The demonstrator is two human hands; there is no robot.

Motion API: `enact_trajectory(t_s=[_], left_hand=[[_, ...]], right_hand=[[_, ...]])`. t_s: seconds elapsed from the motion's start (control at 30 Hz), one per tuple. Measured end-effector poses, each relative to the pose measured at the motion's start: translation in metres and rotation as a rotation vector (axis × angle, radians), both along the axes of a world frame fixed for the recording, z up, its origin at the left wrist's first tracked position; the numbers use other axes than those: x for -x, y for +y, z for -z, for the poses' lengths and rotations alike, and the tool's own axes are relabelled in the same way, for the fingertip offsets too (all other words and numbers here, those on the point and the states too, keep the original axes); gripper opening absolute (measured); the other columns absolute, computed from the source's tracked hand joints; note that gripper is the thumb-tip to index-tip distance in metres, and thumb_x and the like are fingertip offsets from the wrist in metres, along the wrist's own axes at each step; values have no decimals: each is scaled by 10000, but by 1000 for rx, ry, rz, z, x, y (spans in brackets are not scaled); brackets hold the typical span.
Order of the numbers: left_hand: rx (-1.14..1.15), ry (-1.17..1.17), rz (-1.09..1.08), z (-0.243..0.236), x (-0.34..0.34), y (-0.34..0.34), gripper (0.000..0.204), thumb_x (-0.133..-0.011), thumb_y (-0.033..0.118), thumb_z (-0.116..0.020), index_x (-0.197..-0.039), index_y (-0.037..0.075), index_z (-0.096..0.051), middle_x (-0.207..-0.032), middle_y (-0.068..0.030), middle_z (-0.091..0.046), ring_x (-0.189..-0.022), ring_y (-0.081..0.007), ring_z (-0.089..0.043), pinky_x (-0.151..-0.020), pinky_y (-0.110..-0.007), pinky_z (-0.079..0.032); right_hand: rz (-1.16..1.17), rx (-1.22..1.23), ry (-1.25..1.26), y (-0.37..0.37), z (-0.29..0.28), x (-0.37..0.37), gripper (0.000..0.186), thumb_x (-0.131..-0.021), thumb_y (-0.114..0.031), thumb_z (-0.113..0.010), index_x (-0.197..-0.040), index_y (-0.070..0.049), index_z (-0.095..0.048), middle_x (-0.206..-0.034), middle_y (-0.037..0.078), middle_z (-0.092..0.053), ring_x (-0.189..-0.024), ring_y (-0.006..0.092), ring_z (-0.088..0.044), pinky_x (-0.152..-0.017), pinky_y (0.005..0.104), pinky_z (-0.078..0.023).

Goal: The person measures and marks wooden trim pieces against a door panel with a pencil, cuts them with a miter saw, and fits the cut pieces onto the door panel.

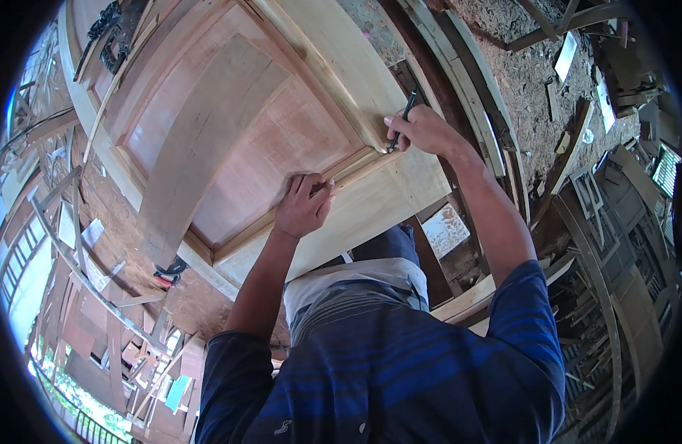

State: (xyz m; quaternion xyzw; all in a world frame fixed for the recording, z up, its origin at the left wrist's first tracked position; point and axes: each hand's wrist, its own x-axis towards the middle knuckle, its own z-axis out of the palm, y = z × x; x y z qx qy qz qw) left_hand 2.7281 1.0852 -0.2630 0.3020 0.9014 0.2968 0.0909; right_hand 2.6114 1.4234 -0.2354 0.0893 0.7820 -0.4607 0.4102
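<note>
A pale wooden panel door (pixel 355 44) lies in front of me, with reddish inset panels framed by thin molding. My right hand (pixel 422 132) pinches a dark pencil or marker pen (pixel 410 107). The tip points down at the far right end of a narrow wooden molding strip (pixel 359 164), by the panel's corner. My left hand (pixel 304 203) has its fingers bent over the same strip, farther left along the panel's near edge. Across the panel, left of that hand, lies a broad grey-brown curved board (pixel 211 129).
A black-and-red tool (pixel 168 272) sits beyond the door's left edge. Dark objects (pixel 108 33) and a long thin strip (pixel 119 78) rest at the far left. Long timbers (pixel 474 81) run along the right side; stacked wood frames (pixel 600 207) stand farther right. Scraps litter the floor.
</note>
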Motion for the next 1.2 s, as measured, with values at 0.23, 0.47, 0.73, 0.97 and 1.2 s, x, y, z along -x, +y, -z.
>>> enact_trajectory(t_s=[0.23, 0.47, 0.73, 0.97, 1.2], left_hand=[[-25, 48, 9, 3, 0, -2, 312, -866, 210, -788, -1150, 84, -758, -1128, -108, -634, -1062, -326, -628, -959, -474, -513], [-87, 45, 2, 4, -2, -6, 278, -908, 216, -747, -1154, 87, -738, -1174, -111, -625, -1112, -334, -612, -1003, -488, -513], [-240, 37, 17, -14, -8, -6, 219, -969, 184, -705, -1155, 71, -729, -1161, -107, -679, -1088, -330, -673, -960, -465, -552], [-455, 148, -70, -151, -42, -52, 212, -939, 133, -759, -1141, 79, -729, -996, -78, -700, -905, -294, -716, -764, -401, -610], [-543, 453, -200, -245, -80, -164, 245, -838, 31, -842, -1057, 83, -745, -866, -52, -654, -738, -233, -678, -655, -364, -578]], right_hand=[[24, 5, 21, 0, 8, -3, 485, -1059, -391, -627, -883, 37, -773, -682, 111, -727, -628, 177, -718, -682, 334, -566], [790, 296, 114, 14, 3, -39, 518, -1071, -518, -616, -823, -66, -673, -731, -2, -582, -670, 89, -546, -661, 270, -447], [986, 120, 477, -10, -20, -151, 493, -1118, -487, -554, -922, -54, -684, -739, -45, -505, -696, 79, -479, -714, 273, -448], [984, 269, 677, -109, -178, -169, 287, -1143, -270, -563, -1193, -20, -694, -742, -71, -458, -654, 23, -417, -584, 209, -333], [719, 455, 913, -215, -277, -180, 260, -1116, -212, -605, -1200, 7, -718, -768, -64, -517, -664, 42, -435, -604, 229, -324]])
